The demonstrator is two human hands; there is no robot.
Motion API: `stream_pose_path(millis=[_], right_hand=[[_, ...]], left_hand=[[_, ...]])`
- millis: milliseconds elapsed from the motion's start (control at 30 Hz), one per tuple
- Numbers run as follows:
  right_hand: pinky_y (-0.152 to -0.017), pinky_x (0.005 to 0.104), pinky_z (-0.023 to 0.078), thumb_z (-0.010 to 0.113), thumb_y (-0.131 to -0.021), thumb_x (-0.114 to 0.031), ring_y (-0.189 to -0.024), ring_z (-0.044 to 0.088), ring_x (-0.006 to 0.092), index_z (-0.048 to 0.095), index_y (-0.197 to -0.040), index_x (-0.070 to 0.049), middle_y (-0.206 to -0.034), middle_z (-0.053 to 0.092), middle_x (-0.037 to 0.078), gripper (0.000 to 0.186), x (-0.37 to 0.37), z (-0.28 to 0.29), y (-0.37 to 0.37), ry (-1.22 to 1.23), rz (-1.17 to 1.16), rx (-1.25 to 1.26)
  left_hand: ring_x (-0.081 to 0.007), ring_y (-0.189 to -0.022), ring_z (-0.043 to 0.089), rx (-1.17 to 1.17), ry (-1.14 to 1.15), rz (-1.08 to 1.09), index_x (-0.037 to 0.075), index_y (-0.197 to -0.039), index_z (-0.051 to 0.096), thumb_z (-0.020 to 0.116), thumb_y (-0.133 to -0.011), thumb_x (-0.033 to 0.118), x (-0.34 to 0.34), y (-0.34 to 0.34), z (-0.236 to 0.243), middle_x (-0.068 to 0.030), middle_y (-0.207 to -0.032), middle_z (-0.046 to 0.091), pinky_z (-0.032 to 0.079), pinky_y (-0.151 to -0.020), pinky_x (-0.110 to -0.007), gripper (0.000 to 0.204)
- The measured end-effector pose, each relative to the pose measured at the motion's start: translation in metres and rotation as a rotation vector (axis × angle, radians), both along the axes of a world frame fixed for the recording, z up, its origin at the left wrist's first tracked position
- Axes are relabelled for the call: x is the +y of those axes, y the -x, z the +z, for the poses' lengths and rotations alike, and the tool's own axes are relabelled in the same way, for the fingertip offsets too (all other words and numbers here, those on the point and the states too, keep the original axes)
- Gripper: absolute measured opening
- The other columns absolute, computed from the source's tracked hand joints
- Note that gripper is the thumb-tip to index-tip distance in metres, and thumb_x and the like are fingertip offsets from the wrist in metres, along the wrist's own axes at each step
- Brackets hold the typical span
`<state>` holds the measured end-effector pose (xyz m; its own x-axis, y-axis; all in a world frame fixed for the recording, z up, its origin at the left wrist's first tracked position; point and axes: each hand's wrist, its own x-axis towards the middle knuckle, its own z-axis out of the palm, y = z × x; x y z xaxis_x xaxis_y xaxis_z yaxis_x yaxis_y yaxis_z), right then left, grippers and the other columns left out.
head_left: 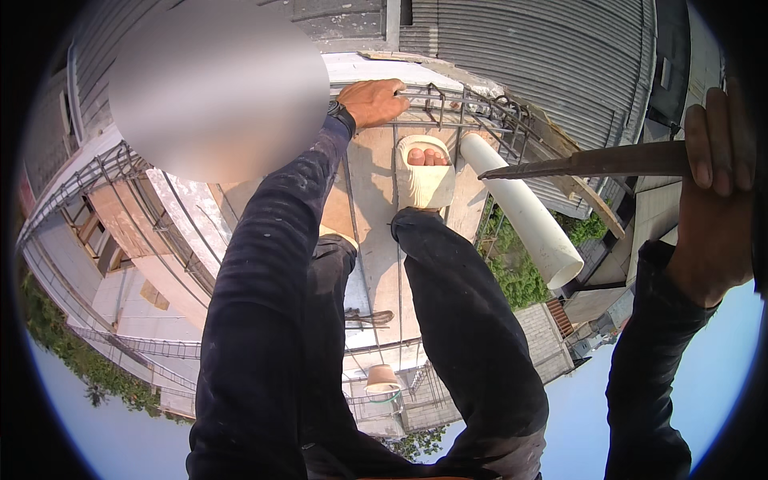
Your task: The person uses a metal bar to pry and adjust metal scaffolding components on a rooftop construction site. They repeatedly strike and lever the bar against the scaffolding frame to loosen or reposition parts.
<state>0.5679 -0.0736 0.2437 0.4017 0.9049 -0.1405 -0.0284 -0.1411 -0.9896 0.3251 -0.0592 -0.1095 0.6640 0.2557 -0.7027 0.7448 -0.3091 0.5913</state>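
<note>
My left hand point(373, 102), with a dark watch at the wrist, is closed on a steel rebar point(436, 124) of the cage running across in front of my feet. Raised at the right edge, my right hand point(718, 164) has its fingers wrapped round a long, dark brown, flat piece point(588, 162). That piece tapers to a point toward the middle of the view; whether it is wood or rusty metal I cannot tell. Beneath its tip lies a white plastic pipe point(528, 216), tilted across the edge of the boards. My sandalled foot point(426, 172) stands on plywood beside the pipe.
Plywood boards point(376, 200) under me are crossed by thin rebars. More rebar cages run along the left point(152, 216). A corrugated roof point(536, 64) lies beyond the front edge, with green plants point(512, 256) below on the right. A bucket point(382, 379) stands behind my legs.
</note>
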Motion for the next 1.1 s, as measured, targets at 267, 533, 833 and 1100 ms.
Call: stream_pose_path(millis=[267,533,833,1100], right_hand=[[-0.064,0.0319,0.046,0.046,-0.108,-0.045,-0.062,0.047,0.0111,0.061,-0.112,-0.002,-0.071,0.049,0.0,0.047,0.008,0.039,0.016,-0.096,0.043,0.168],[-0.058,0.0263,0.046,0.062,-0.104,-0.033,-0.057,0.048,0.0082,0.059,-0.086,-0.01,-0.066,0.051,-0.003,0.03,0.072,0.004,0.084,-0.045,-0.372,0.098],[-0.044,0.0282,0.039,0.067,-0.101,-0.029,-0.047,0.046,0.0111,0.062,-0.084,-0.009,-0.056,0.05,-0.001,0.028,0.132,-0.052,0.082,0.113,-0.096,0.114],[-0.056,0.0291,0.046,0.07,-0.095,-0.053,-0.055,0.048,0.0086,0.071,-0.095,-0.001,-0.065,0.049,-0.003,0.053,0.138,-0.041,0.118,0.285,0.274,-0.062]], left_hand=[[-0.0335,-0.151,0.034,-0.189,-0.32,0.241,0.007,-0.145,0.055,0.056,-0.091,0.018,-0.012,0.048,0.036,-0.015,-0.149,0.055,0.023,-0.126,-0.05,0.055],[-0.0337,-0.15,0.038,-0.438,-0.333,0.608,0.011,-0.139,0.061,0.06,-0.094,0.009,0.012,0.097,0.132,-0.0126,-0.144,0.06,0.036,-0.121,-0.044,0.045],[-0.03,-0.141,0.05,-0.884,-0.213,0.752,0.007,-0.145,0.051,0.065,-0.098,0.035,0.188,0.028,0.331,-0.0182,-0.145,0.057,0.037,-0.118,-0.041,0.057],[-0.0203,-0.106,0.06,-1.065,-0.009,0.724,0.0,-0.135,0.059,0.07,-0.098,0.038,0.256,-0.036,0.441,-0.0125,-0.114,0.066,0.047,-0.1,-0.036,0.054]])
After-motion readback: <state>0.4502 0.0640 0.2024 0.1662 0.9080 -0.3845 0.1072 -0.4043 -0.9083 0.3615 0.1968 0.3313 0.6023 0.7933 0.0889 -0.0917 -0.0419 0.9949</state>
